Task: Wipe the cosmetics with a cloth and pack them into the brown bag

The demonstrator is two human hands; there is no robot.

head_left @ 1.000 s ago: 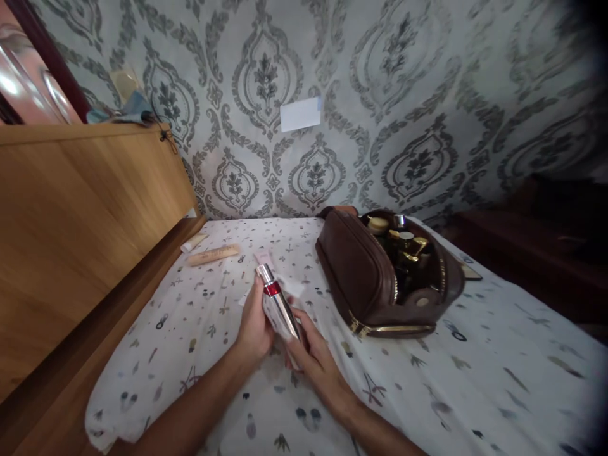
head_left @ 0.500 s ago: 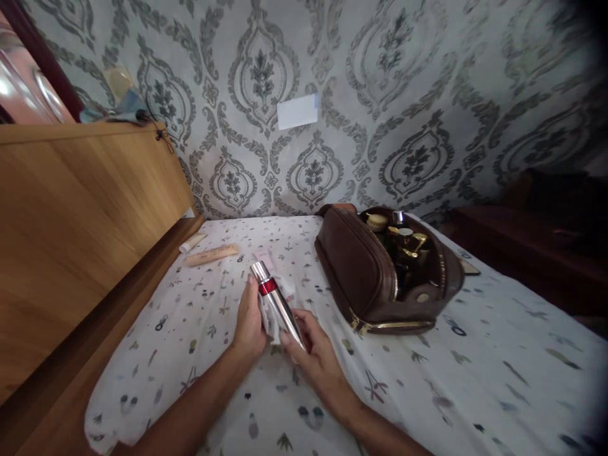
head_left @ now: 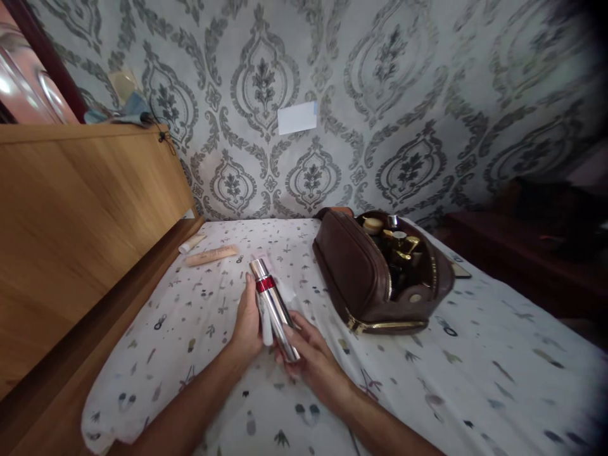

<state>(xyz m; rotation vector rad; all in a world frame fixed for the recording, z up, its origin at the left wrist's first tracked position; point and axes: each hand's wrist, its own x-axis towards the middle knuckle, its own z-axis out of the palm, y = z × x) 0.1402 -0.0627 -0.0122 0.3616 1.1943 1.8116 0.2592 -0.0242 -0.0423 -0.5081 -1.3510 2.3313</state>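
A shiny silver cylindrical bottle (head_left: 278,311) with a red band near its top end tilts between my two hands above the bed. My right hand (head_left: 311,351) grips its lower end, with the thumb along the near side. Against the bottle's upper left side is my left hand (head_left: 247,316), its fingers partly hidden behind it. A crumpled white tissue (head_left: 267,329) shows between my left hand and the bottle, pressed against the metal. To the right stands an unzipped brown toiletry bag (head_left: 351,266), with gold-capped items and jars inside.
A peach tube (head_left: 211,256) and a smaller pale tube (head_left: 191,243) lie at the left of the patterned sheet (head_left: 190,373). A pale pink item (head_left: 261,259) lies just beyond the bottle. A wooden panel (head_left: 95,209) borders the left, and a patterned wall (head_left: 308,57) rises behind.
The bottle's lower end has swung slightly down and left, so it stands a little steeper. My right hand has moved with it, and the tissue has shifted along the bottle.
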